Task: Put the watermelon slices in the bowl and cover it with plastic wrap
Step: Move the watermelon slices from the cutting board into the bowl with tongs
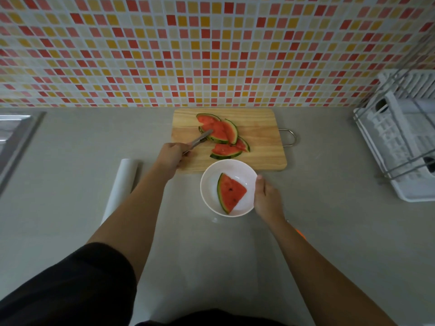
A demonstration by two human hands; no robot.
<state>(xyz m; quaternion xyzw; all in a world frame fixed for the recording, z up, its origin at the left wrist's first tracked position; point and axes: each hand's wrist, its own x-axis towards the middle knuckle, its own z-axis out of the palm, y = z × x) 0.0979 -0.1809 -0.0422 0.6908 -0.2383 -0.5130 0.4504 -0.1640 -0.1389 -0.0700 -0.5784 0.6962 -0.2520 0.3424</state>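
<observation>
The left hand (170, 158) is clamped on tongs (199, 140) at the wet, soft, slippery slices (220, 131) on the board (259, 142) (best pinched by the firm rind), while the right hand (264, 198) grips the light bowl (209, 177), one slice (230, 192) inside, at the board's near edge, with open surface (329, 184) around.

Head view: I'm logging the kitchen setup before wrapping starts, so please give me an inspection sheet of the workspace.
Surface: grey countertop, with a sheet of film apparently spread under the bowl.
Job's things: white round bowl holds one watermelon wedge; other red watermelon slices lie on the wooden cutting board; white plastic wrap roll lies left.
Clutter: nothing seen.
Grippers: left hand holds metal tongs at the slices; right hand grips the bowl's rim.
Cables: nothing seen.
Surroundings: mosaic tile wall; white dish rack right; sink edge left.
</observation>
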